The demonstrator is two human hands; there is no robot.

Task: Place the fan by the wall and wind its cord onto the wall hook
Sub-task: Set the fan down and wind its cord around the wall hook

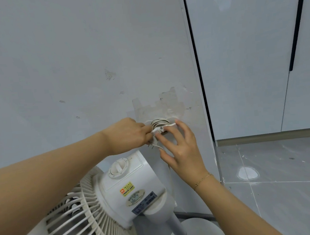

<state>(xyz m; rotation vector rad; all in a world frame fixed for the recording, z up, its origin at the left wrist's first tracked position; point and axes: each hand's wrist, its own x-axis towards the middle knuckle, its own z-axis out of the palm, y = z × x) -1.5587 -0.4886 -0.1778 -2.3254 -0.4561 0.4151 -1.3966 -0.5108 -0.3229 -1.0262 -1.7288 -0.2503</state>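
A white pedestal fan point(123, 187) stands against the grey wall, its grille at lower left and its round base at the bottom. Its white cord point(159, 123) is coiled in several loops around a wall hook point(171, 120) just above the fan. My left hand point(127, 135) grips the cord's plug end point(156, 130) at the left of the coil, with the metal prongs showing below the fingers. My right hand point(179, 147) rests its spread fingertips on the coil and the cord from the right. A length of cord runs down behind the fan's motor housing.
A patch of peeled paint point(158, 104) marks the wall above the hook. White cabinet doors point(248, 53) with a dark gap stand to the right. Grey floor tiles point(278, 181) with a white paint spot lie at lower right.
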